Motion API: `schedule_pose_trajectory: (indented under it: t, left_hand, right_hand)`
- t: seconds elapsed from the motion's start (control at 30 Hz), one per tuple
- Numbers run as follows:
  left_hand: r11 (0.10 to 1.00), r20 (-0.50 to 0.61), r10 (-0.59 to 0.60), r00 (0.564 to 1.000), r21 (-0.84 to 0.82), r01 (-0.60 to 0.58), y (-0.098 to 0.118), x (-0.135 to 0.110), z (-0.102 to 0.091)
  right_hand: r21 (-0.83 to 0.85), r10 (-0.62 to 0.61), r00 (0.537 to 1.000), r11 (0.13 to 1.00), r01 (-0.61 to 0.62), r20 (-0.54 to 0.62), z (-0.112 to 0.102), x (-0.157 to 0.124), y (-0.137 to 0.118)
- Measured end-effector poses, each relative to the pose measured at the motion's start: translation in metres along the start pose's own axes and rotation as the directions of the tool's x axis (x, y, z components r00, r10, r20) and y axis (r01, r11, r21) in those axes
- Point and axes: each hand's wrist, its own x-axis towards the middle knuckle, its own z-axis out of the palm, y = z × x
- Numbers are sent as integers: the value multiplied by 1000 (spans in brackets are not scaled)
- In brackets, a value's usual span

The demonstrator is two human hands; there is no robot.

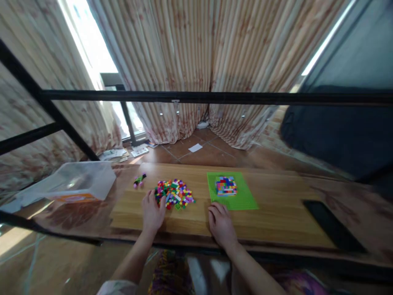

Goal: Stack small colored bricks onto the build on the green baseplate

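Note:
My left hand (pixel 152 214) is at the left edge of a pile of small multicoloured toy bricks (pixel 177 196), thumb and fingers apart, fingertips among the bricks. Whether a brick lies between them is too small to tell. My right hand (pixel 221 223) rests on the wooden board with loosely bent fingers, its fingertips at the front left edge of a green baseplate (pixel 245 200); I see nothing held in it. On the baseplate stands a low, roughly square block of coloured bricks (pixel 226 186), built up in layers.
A small group of pink, green and black pieces (pixel 139 180) lies left of the pile. Farther left stands a translucent plastic bin (pixel 82 180). A dark flat slab (pixel 333 225) lies at the right end of the wooden board (pixel 282 221). A black metal bar (pixel 196 97) crosses beyond the table.

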Motion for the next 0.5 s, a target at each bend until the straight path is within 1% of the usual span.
schedule_pose_trajectory:
  t: [0.03, 0.13, 0.2, 0.27, 0.33, 0.43, 0.5]
  left_hand:
    - [1000, 6, 12, 1000, 4, -12, -1, 0, -1]
    - [1000, -5, -3, 1000, 26, 3, -4, 5, -2]
    - [999, 4, -1, 1000, 32, 0, -5, 9, -2]
    - [999, 19, 14, 1000, 31, -14, -4, 11, -3]
    - [998, 28, 35, 999, 47, -36, -1, 12, -5]
    - [996, 35, 57, 998, 71, -59, 3, 12, -6]
    - [996, 37, 42, 998, 76, -45, 5, 12, -6]
  right_hand:
    - [-6, 2, 1000, 1000, -2, -10, -1, 1, -4]
    - [-45, 14, 999, 999, -16, -37, -6, 6, -10]
    - [-49, 22, 998, 998, -25, -64, -16, 7, -8]
    - [-11, 22, 995, 1000, -23, -102, -35, 5, 0]
    - [5, 50, 986, 999, -50, -161, -61, 0, 13]
    - [-2, 173, 948, 984, -180, -269, -98, -8, 40]
    - [-11, 199, 936, 977, -212, -291, -114, -12, 58]
